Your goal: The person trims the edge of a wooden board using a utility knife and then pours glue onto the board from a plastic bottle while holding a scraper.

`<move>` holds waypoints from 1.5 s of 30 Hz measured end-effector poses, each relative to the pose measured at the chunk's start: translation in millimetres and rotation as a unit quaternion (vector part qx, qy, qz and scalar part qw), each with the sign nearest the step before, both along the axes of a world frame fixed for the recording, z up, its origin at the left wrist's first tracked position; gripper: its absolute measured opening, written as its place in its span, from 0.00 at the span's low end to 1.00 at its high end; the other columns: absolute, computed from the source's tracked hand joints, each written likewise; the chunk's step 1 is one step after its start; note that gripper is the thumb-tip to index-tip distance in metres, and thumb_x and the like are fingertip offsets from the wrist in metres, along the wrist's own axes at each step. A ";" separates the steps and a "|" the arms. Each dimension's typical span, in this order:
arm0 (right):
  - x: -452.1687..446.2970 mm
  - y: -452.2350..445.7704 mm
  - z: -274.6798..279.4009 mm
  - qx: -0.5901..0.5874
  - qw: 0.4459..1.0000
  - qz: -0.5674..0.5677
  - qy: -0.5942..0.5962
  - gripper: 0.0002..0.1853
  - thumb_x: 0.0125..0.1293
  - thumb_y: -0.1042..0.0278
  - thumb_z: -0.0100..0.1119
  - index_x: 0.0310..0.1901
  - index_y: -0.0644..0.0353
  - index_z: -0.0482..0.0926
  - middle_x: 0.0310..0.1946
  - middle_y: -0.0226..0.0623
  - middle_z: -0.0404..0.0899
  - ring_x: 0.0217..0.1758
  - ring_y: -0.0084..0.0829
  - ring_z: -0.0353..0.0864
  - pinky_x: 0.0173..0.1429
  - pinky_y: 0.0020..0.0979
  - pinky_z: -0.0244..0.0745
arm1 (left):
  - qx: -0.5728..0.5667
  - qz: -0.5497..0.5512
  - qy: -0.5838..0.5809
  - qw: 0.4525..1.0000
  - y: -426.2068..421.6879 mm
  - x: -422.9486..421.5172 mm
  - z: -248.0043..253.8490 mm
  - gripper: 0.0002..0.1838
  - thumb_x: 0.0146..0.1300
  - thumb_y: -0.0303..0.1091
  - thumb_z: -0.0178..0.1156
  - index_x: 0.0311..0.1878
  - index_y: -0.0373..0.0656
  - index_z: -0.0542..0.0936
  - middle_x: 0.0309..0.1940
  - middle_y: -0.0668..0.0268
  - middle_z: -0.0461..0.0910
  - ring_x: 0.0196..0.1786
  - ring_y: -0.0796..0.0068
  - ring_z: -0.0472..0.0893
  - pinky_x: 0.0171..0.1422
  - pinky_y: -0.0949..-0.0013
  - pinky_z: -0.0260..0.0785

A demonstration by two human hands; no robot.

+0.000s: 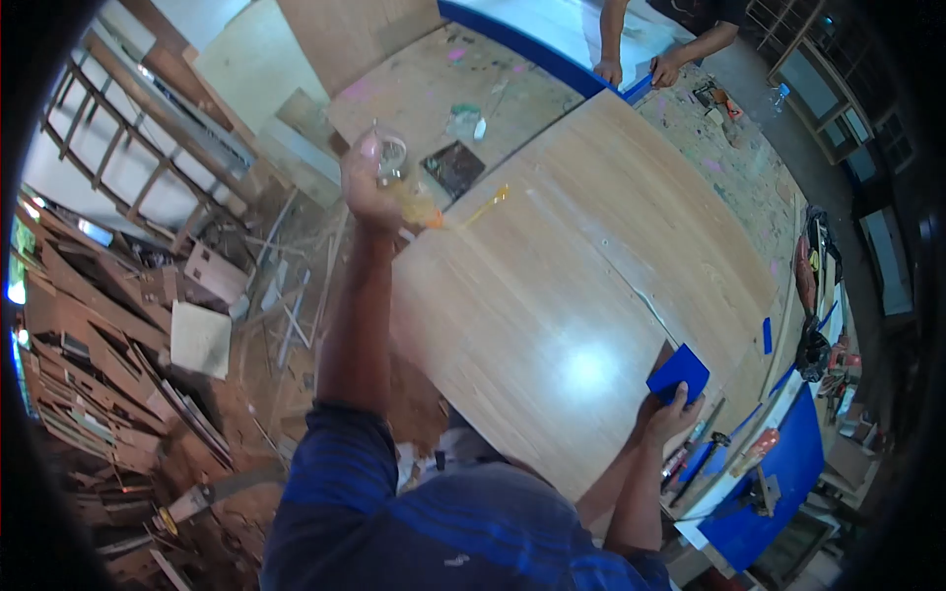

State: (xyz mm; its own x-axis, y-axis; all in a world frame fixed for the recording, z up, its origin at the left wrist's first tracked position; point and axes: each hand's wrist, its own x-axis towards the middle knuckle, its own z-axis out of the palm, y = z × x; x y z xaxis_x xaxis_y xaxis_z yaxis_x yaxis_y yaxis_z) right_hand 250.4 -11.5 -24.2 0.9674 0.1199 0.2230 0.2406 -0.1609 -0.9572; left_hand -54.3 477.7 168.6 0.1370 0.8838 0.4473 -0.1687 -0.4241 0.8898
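A large wood-grain board point(532, 286) lies in front of me. My left hand point(367, 187), partly blurred, is raised at its far left corner, closed around a clear plastic container point(392, 158). Yellow-orange stuff point(422, 209) shows below the container. A yellow streak point(486, 205) lies on the board beside it, and a thin pale line point(645, 298) runs across the surface. At the board's right side my right hand point(674, 414) grips a flat blue square piece point(680, 374) between thumb and fingers, tilted up from the wood.
Across the bench point(734, 167), another person's hands point(636, 71) hold a blue-edged white panel point(552, 25). A dark square point(452, 167) lies beyond the left corner. Tools and a blue sheet point(788, 483) are at right. Wood offcuts point(108, 384) cover the floor at left.
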 end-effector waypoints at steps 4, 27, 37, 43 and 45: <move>0.4 0.8 0.1 0.031 0.999 0.023 0.013 0.11 0.84 0.64 0.64 0.44 0.63 0.78 0.36 0.30 0.79 0.38 0.24 0.75 0.42 0.29 0.72 | -0.021 -0.034 -0.046 0.998 -16.7 -19.9 8.8 0.23 0.78 0.50 0.49 0.36 0.39 0.78 0.29 0.69 0.75 0.33 0.76 0.73 0.38 0.68 0.62; 0.8 -5.9 -5.7 0.002 0.999 0.029 -0.022 0.12 0.84 0.62 0.64 0.47 0.64 0.78 0.38 0.31 0.80 0.40 0.24 0.76 0.45 0.28 0.74 | 0.048 0.066 -0.004 0.997 -66.9 -93.1 29.5 0.30 0.82 0.57 0.43 0.36 0.39 0.80 0.24 0.66 0.76 0.22 0.76 0.74 0.25 0.70 0.64; -2.1 -2.6 -2.9 0.005 0.999 0.027 -0.025 0.13 0.84 0.61 0.64 0.47 0.63 0.79 0.38 0.30 0.80 0.39 0.23 0.75 0.43 0.27 0.73 | 0.118 -0.007 -0.049 0.992 -75.3 -128.9 20.5 0.30 0.89 0.50 0.42 0.42 0.31 0.81 0.32 0.59 0.81 0.24 0.76 0.78 0.28 0.71 0.70; -2.8 -2.2 -2.5 0.000 1.000 0.020 -0.022 0.13 0.84 0.60 0.64 0.45 0.63 0.79 0.36 0.28 0.79 0.38 0.22 0.74 0.42 0.27 0.71 | 0.060 -0.001 -0.063 0.996 -87.0 -128.1 35.0 0.35 0.84 0.60 0.45 0.41 0.33 0.80 0.27 0.60 0.79 0.22 0.76 0.77 0.25 0.73 0.67; -1.6 -3.1 -2.6 -0.003 0.999 0.020 -0.025 0.13 0.84 0.60 0.65 0.45 0.62 0.78 0.36 0.28 0.78 0.37 0.21 0.73 0.41 0.26 0.71 | 0.060 -0.035 -0.080 0.994 -88.7 -126.5 41.6 0.35 0.83 0.62 0.45 0.40 0.33 0.79 0.25 0.59 0.78 0.22 0.75 0.77 0.25 0.73 0.67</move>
State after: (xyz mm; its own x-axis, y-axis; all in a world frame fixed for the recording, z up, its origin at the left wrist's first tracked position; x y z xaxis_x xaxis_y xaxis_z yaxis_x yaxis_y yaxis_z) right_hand 248.8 -14.6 -26.7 0.9493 0.1604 0.2703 0.2947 -0.1551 -0.9429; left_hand -180.8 388.9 210.2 0.1147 0.8135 0.5701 -0.3362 -0.5083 0.7929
